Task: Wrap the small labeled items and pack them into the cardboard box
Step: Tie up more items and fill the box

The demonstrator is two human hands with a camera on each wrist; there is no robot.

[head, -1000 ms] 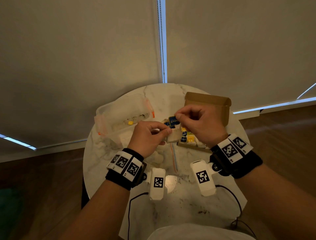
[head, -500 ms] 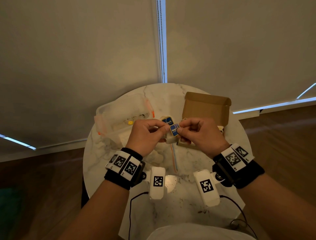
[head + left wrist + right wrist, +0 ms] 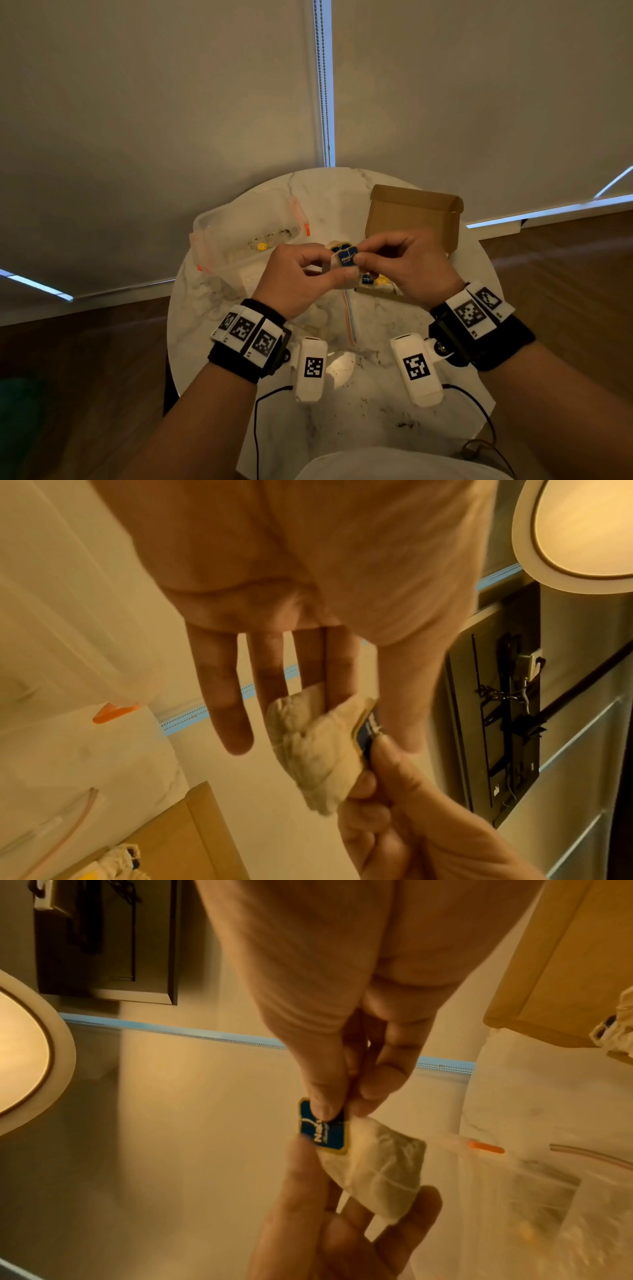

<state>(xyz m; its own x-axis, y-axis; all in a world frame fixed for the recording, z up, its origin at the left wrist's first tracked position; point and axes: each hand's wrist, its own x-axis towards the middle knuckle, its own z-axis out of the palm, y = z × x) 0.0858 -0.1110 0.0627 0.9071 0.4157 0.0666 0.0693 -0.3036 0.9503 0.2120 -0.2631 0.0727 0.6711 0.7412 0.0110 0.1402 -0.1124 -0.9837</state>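
Teabag (image 3: 378, 1167) with its blue label (image 3: 347, 257) sits in the air between our hands, above the middle of the bench (image 3: 346, 414). Our left hand (image 3: 297, 277) pinches the soft pouch between thumb and forefinger, other fingers straight; our right hand (image 3: 407, 265) pinches the label at its edge. We judge the risk to be the thin string: pull too hard and the label tears off or the paper pouch splits; slacken and the winding springs loose. Nearest us hang the wrist-camera cables (image 3: 255, 431) and dark crumbs dot the marble. Just beyond our hands, a clear zip bag (image 3: 349, 318) lies flat. To the far right, the cardboard box (image 3: 414, 219) stands open, wrapped bags (image 3: 375, 281) already inside, partly hidden by our right hand. To the far left lies a clear plastic container (image 3: 246, 229) with orange clips. Nothing blocks the path to the box.
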